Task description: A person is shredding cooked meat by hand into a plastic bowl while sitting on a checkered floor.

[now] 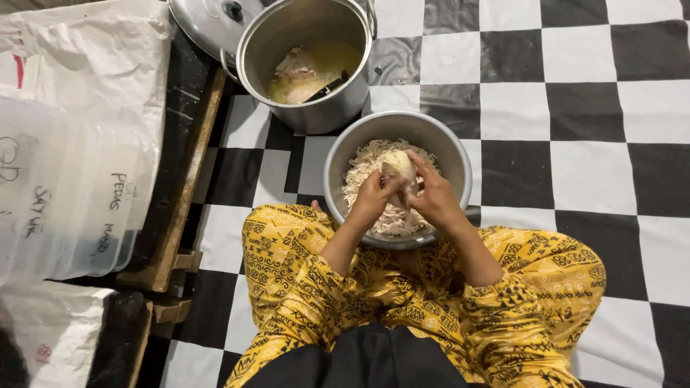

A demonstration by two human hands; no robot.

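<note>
A pale piece of cooked chicken (397, 164) sits between the two hands, held over a metal bowl (345, 154) of shredded meat (365, 164) on the checkered floor (575, 151). The left hand (374, 195) pinches its near left side; the right hand (433, 192) grips it from the right, fingers curled over it. The piece's underside is hidden by the fingers. Farther off, a steel pot (287, 115) holds broth and more meat, hard to make out, and its lid (208, 21) is cut off at the top edge.

White sacks (93, 65) and clear lidded tubs (65, 201), far left.
</note>
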